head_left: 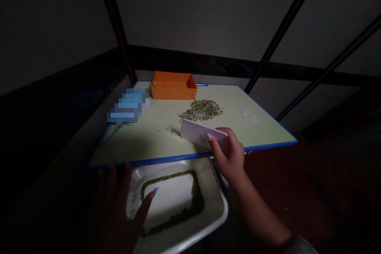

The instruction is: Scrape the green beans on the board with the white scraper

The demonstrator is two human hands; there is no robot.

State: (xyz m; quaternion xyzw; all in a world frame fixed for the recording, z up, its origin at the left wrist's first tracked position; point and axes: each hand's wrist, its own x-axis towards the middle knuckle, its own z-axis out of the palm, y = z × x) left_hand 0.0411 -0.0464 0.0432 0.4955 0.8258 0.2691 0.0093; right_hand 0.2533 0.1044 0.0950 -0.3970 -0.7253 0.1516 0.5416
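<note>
My right hand [228, 152] grips a flat white scraper card [198, 133], its edge resting on the pale green table top [154, 135] just in front of a pile of small green beans [201, 110]. My left hand [119, 206] grips the left rim of a white tray [208, 222] held below the table's front edge, thumb over the rim. Green beans [181, 216] lie around the bottom of the tray.
An orange box [173, 85] stands at the back of the table. A blurred-out blue object [127, 105] lies at the left. A small white powdery patch [250, 116] is at the right. Dark frame bars [282, 27] rise behind the blue-edged table.
</note>
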